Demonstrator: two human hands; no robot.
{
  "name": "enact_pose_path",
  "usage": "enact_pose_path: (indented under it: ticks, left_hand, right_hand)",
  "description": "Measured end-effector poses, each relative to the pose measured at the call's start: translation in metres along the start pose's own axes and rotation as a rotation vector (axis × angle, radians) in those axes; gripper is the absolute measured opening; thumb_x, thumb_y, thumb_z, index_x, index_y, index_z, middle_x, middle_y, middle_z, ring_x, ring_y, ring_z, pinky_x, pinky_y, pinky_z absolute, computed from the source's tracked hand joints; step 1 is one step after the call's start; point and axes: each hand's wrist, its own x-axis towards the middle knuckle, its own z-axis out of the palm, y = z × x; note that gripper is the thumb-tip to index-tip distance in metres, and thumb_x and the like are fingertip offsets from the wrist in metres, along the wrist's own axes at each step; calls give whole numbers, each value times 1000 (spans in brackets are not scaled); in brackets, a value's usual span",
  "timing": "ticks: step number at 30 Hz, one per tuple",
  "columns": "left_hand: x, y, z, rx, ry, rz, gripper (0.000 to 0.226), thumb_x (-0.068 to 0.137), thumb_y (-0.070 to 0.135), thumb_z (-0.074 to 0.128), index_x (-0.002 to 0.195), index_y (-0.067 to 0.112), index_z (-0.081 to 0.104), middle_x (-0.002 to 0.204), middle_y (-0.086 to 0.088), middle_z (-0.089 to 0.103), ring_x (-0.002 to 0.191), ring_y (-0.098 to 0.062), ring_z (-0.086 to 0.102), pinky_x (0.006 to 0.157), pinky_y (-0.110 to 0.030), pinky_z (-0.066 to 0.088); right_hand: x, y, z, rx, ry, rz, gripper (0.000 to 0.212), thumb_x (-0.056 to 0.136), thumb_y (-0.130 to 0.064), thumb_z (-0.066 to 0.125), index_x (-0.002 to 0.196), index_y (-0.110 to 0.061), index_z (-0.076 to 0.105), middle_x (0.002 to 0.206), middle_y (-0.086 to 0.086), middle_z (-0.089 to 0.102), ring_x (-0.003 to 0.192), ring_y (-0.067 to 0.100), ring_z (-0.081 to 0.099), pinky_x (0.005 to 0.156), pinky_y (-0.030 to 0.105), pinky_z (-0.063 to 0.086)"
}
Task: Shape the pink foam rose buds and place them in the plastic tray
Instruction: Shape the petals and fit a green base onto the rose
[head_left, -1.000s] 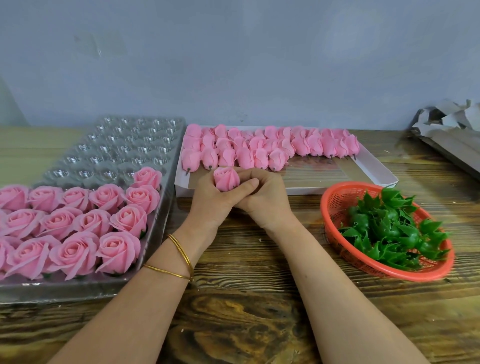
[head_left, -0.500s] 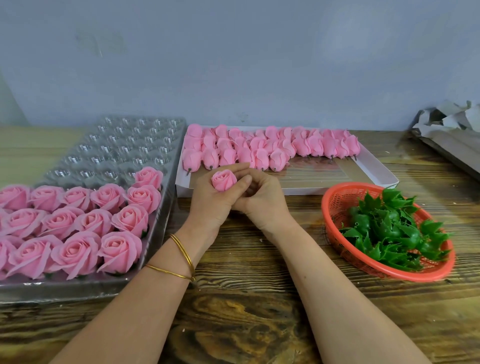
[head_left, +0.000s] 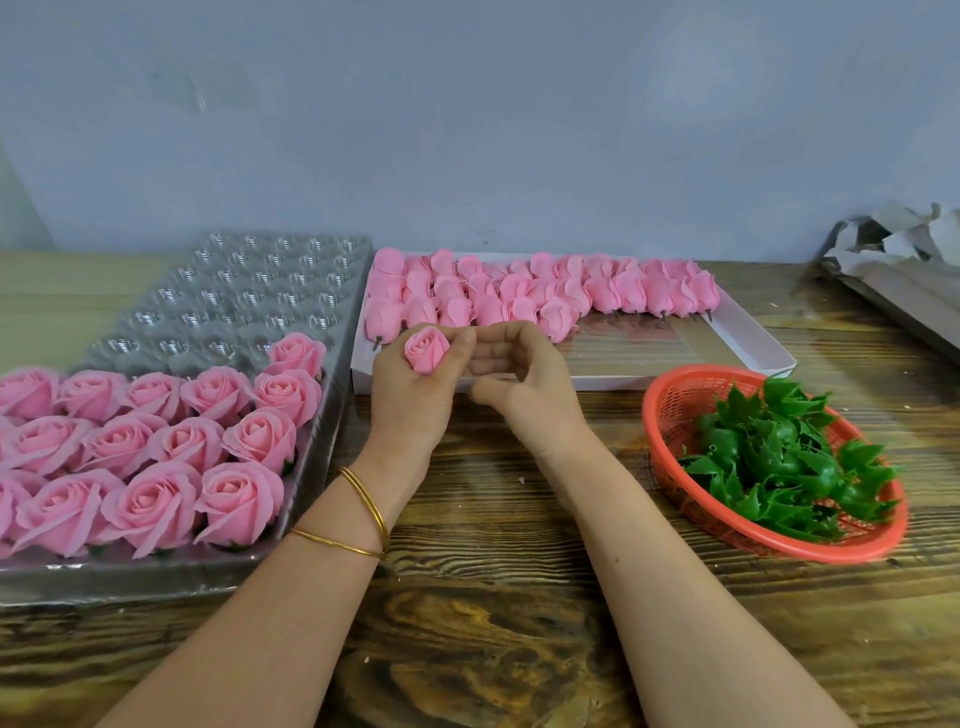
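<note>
The left hand (head_left: 410, 400) grips one pink foam rose bud (head_left: 426, 351). The right hand (head_left: 524, 384), at its 3 o'clock, is loosely curled and holds nothing. Squeezing too hard could crease the petals, and a slack grip could drop the bud onto the table (head_left: 493, 649).

The plastic tray (head_left: 249, 291), at 9 o'clock, shows about fourteen shaped roses (head_left: 156, 504), though its left edge is cut off. The white box (head_left: 748, 338), at 12 o'clock, holds roughly thirty unshaped buds (head_left: 519, 296). One red basket (head_left: 670, 410), at 4 o'clock, holds green calyxes (head_left: 769, 457), too tangled to count.

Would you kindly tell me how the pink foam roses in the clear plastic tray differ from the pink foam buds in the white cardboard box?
The pink foam roses face up with petals spread; the pink foam buds lie sideways, closed and narrower. Several buds show dark stem stubs; the roses show none. Both are pink.
</note>
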Motion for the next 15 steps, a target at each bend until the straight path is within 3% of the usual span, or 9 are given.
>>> enact_pose_path:
  ticks: [3, 6, 8, 11, 13, 15]
  left_hand:
    - [-1, 1, 0, 156, 20, 76, 17, 88, 20, 69, 81, 4, 68, 82, -17, 71, 84, -36, 68, 80, -53, 55]
    - [-5, 3, 1, 244, -25, 108, 24, 89, 23, 68, 73, 5, 66, 66, -12, 68, 63, -18, 68, 63, -32, 58]
    - [-7, 5, 1, 304, -48, 133, 34, 88, 27, 68, 68, 0, 61, 55, -13, 61, 50, -9, 59, 52, -18, 48]
    - [-8, 8, 1, 356, -75, 161, 39, 84, 25, 72, 64, -3, 54, 55, -14, 51, 52, -11, 46, 51, -25, 39]
    - [-9, 8, 2, 377, -118, 154, 34, 81, 24, 74, 66, -1, 58, 60, -16, 57, 56, -22, 49, 54, -32, 43]
    - [-10, 7, 2, 413, -144, 129, 31, 79, 26, 76, 73, -2, 63, 69, -19, 64, 67, -32, 59, 63, -42, 50]
  right_hand:
    - [2, -2, -5, 78, 73, 41, 39, 57, -10, 61, 96, -12, 58, 88, 0, 64, 78, 7, 62, 66, 17, 51]
    - [2, -3, -8, 119, 83, 70, 34, 61, -12, 63, 96, -13, 62, 89, -2, 64, 83, 13, 61, 69, 22, 52]
    - [2, -3, -8, 76, 94, 57, 31, 63, -17, 65, 95, -15, 64, 87, -6, 64, 81, 7, 60, 74, 20, 49]
    - [3, -6, -10, 83, 111, 33, 23, 66, -17, 68, 89, -18, 66, 78, -11, 63, 74, 5, 55, 70, 16, 47]
    - [3, -8, -11, 99, 93, 11, 12, 76, -10, 70, 84, -18, 66, 72, -11, 61, 68, 5, 52, 70, 21, 46]
    - [2, -9, -10, 108, 69, -12, 15, 86, -2, 67, 80, -16, 66, 65, -12, 59, 64, 4, 51, 67, 22, 44]
